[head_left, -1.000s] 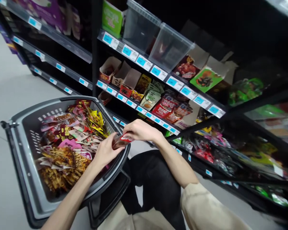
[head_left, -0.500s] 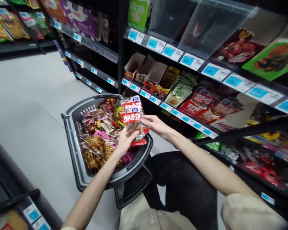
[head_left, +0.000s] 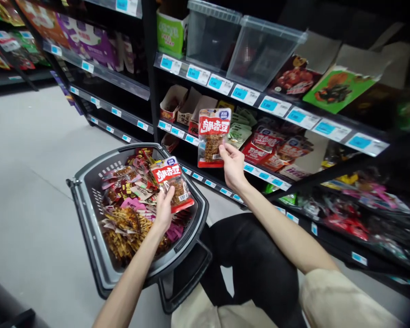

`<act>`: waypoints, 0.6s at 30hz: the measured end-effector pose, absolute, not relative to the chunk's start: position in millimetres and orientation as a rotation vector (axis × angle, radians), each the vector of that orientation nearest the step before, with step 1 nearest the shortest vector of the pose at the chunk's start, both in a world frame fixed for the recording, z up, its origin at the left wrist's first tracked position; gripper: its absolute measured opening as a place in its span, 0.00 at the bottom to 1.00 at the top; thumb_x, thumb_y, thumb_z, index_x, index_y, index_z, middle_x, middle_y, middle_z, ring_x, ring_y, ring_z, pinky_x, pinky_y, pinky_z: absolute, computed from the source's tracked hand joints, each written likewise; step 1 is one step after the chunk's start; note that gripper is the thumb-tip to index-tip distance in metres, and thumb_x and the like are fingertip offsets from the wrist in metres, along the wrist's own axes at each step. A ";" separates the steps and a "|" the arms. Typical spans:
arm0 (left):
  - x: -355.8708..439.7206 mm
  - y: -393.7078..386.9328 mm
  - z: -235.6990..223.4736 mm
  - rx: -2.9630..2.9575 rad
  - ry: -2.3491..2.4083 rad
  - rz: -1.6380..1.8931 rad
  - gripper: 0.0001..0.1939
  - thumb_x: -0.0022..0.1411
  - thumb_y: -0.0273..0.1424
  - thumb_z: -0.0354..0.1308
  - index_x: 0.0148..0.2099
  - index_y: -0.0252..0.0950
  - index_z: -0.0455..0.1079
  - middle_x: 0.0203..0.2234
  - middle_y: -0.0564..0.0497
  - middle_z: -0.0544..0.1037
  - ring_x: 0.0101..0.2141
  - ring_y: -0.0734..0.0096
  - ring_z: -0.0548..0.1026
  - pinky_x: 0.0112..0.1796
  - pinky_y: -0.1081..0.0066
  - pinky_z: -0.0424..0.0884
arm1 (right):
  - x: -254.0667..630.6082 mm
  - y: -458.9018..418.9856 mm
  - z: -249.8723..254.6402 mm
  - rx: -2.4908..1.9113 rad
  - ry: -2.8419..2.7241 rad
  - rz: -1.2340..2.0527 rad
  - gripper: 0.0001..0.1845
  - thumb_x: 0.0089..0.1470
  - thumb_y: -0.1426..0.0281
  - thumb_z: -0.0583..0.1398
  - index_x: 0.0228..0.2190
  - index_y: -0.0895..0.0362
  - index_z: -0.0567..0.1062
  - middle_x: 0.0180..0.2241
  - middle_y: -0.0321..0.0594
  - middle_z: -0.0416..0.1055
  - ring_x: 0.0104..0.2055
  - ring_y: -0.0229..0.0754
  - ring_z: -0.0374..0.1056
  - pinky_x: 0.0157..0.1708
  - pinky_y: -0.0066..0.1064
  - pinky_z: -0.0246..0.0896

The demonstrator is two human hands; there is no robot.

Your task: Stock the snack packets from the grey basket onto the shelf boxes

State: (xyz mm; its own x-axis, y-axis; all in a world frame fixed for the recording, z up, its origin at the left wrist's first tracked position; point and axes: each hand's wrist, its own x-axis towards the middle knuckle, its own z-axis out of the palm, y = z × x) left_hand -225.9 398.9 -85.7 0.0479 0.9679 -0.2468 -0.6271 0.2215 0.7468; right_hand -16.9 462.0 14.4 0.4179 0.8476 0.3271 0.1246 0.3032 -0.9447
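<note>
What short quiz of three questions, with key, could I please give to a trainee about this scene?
1. True or false: the left hand and the right hand grip one and the same packet.
2. The left packet is held above which thing?
A) the grey basket
B) a green box
C) a clear bin
3. Fill in: the shelf price labels are white and ____.

Key:
1. False; the right packet is a separate one.
2. A
3. blue

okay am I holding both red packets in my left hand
No, the left hand holds one red packet over the basket, while the right hand holds the other red packet in front of the shelf.
</note>
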 end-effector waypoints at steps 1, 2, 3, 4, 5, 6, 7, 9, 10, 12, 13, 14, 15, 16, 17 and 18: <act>-225.6 399.2 -86.6 0.514 0.842 1.314 0.31 0.53 0.47 0.74 0.53 0.35 0.75 0.46 0.43 0.84 0.45 0.54 0.84 0.51 0.55 0.80 | -17.3 461.4 14.1 -1.188 -1.057 0.624 0.26 0.48 0.46 0.70 0.38 0.54 0.83 0.38 0.40 0.82 0.46 0.49 0.75 0.49 0.39 0.70; -225.5 399.5 -87.6 0.516 0.851 1.328 0.30 0.54 0.48 0.73 0.52 0.35 0.75 0.46 0.43 0.84 0.48 0.53 0.83 0.52 0.56 0.80 | -18.1 460.9 13.7 -1.191 -1.063 0.627 0.26 0.49 0.46 0.70 0.38 0.54 0.83 0.39 0.40 0.82 0.46 0.49 0.75 0.49 0.39 0.70; -225.5 399.8 -88.7 0.518 0.862 1.340 0.30 0.54 0.49 0.73 0.52 0.35 0.76 0.47 0.43 0.84 0.50 0.53 0.82 0.53 0.57 0.79 | -19.0 460.5 13.5 -1.191 -1.069 0.626 0.25 0.49 0.46 0.70 0.38 0.54 0.83 0.39 0.40 0.82 0.46 0.49 0.75 0.49 0.39 0.70; -225.8 400.1 -89.7 0.522 0.872 1.348 0.31 0.55 0.50 0.72 0.52 0.35 0.76 0.48 0.43 0.83 0.52 0.53 0.81 0.54 0.57 0.78 | -19.9 460.3 13.5 -1.188 -1.076 0.623 0.25 0.49 0.47 0.70 0.37 0.54 0.83 0.39 0.40 0.82 0.46 0.49 0.74 0.50 0.39 0.70; -226.2 400.5 -90.6 0.529 0.877 1.354 0.31 0.56 0.52 0.71 0.53 0.35 0.76 0.49 0.42 0.83 0.53 0.53 0.81 0.54 0.57 0.78 | -20.7 460.1 13.6 -1.183 -1.084 0.618 0.25 0.49 0.47 0.70 0.37 0.55 0.83 0.39 0.40 0.82 0.46 0.49 0.74 0.50 0.39 0.70; -226.7 400.8 -91.2 0.534 0.876 1.354 0.32 0.57 0.53 0.69 0.53 0.35 0.76 0.50 0.42 0.83 0.53 0.53 0.80 0.54 0.57 0.78 | -21.4 460.1 13.7 -1.175 -1.092 0.614 0.25 0.49 0.47 0.70 0.37 0.55 0.84 0.38 0.40 0.82 0.46 0.49 0.74 0.49 0.39 0.70; -227.2 401.1 -91.7 0.537 0.869 1.352 0.32 0.58 0.55 0.68 0.54 0.34 0.76 0.50 0.42 0.83 0.53 0.53 0.80 0.54 0.56 0.78 | -21.8 460.2 13.8 -1.167 -1.100 0.610 0.25 0.49 0.47 0.70 0.37 0.55 0.84 0.38 0.40 0.82 0.45 0.49 0.75 0.49 0.39 0.70; -227.9 401.4 -92.5 0.529 0.844 1.346 0.33 0.61 0.56 0.64 0.55 0.34 0.76 0.49 0.42 0.83 0.53 0.53 0.81 0.54 0.56 0.78 | -22.2 460.5 13.4 -1.159 -1.111 0.610 0.25 0.48 0.46 0.71 0.36 0.54 0.84 0.37 0.40 0.82 0.44 0.48 0.75 0.48 0.40 0.71; -228.1 401.5 -92.9 0.522 0.835 1.348 0.32 0.62 0.57 0.63 0.55 0.34 0.76 0.48 0.42 0.83 0.52 0.53 0.81 0.54 0.56 0.78 | -22.1 460.8 12.9 -1.159 -1.118 0.614 0.25 0.48 0.46 0.71 0.36 0.54 0.84 0.38 0.40 0.82 0.43 0.48 0.75 0.48 0.40 0.71; -227.9 401.6 -94.1 0.524 0.835 1.362 0.32 0.63 0.57 0.62 0.54 0.34 0.77 0.48 0.42 0.84 0.52 0.53 0.81 0.54 0.57 0.78 | -21.5 461.5 11.3 -1.163 -1.130 0.627 0.25 0.48 0.46 0.71 0.36 0.54 0.84 0.38 0.39 0.82 0.43 0.48 0.75 0.47 0.40 0.71; -227.5 401.8 -94.8 0.533 0.840 1.372 0.32 0.64 0.57 0.62 0.54 0.34 0.77 0.48 0.41 0.84 0.52 0.53 0.81 0.54 0.57 0.78 | -21.2 461.9 10.3 -1.166 -1.135 0.633 0.25 0.48 0.45 0.71 0.36 0.54 0.84 0.38 0.39 0.82 0.43 0.48 0.75 0.47 0.39 0.71; -227.0 402.1 -95.5 0.543 0.846 1.381 0.32 0.63 0.57 0.62 0.53 0.34 0.77 0.48 0.41 0.84 0.52 0.53 0.81 0.53 0.58 0.78 | -21.0 462.3 9.4 -1.167 -1.138 0.635 0.25 0.48 0.45 0.71 0.36 0.54 0.84 0.37 0.39 0.82 0.43 0.48 0.75 0.47 0.39 0.71; -226.4 402.4 -96.0 0.551 0.850 1.389 0.32 0.63 0.57 0.62 0.53 0.33 0.78 0.48 0.41 0.84 0.52 0.54 0.81 0.53 0.58 0.78 | -20.8 462.6 8.6 -1.169 -1.138 0.635 0.25 0.48 0.45 0.71 0.36 0.54 0.84 0.37 0.39 0.82 0.42 0.48 0.75 0.47 0.39 0.71; -225.7 402.9 -96.2 0.553 0.852 1.399 0.32 0.62 0.57 0.63 0.52 0.33 0.78 0.48 0.41 0.83 0.51 0.54 0.81 0.52 0.59 0.79 | -20.7 462.9 8.0 -1.172 -1.137 0.634 0.25 0.48 0.45 0.71 0.36 0.53 0.84 0.37 0.39 0.82 0.42 0.48 0.75 0.47 0.39 0.71; -225.2 403.3 -96.0 0.548 0.852 1.408 0.32 0.62 0.57 0.63 0.51 0.33 0.78 0.48 0.41 0.84 0.50 0.55 0.82 0.51 0.60 0.79 | -20.6 463.2 7.5 -1.176 -1.137 0.633 0.25 0.48 0.45 0.71 0.36 0.53 0.84 0.37 0.39 0.82 0.42 0.48 0.75 0.46 0.39 0.71; -225.0 403.8 -95.3 0.538 0.851 1.415 0.31 0.62 0.56 0.64 0.50 0.33 0.78 0.47 0.42 0.84 0.48 0.57 0.82 0.49 0.62 0.79 | -20.7 463.4 7.2 -1.180 -1.139 0.635 0.26 0.48 0.45 0.70 0.36 0.53 0.84 0.37 0.39 0.82 0.42 0.48 0.75 0.46 0.39 0.71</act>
State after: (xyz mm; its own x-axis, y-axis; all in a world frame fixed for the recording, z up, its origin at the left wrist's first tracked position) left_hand -225.0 403.8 -95.3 -0.0537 0.9805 -0.1892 -0.6266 0.1144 0.7709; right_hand -20.7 463.4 7.2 0.3478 0.8703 0.3486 0.1608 0.3110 -0.9367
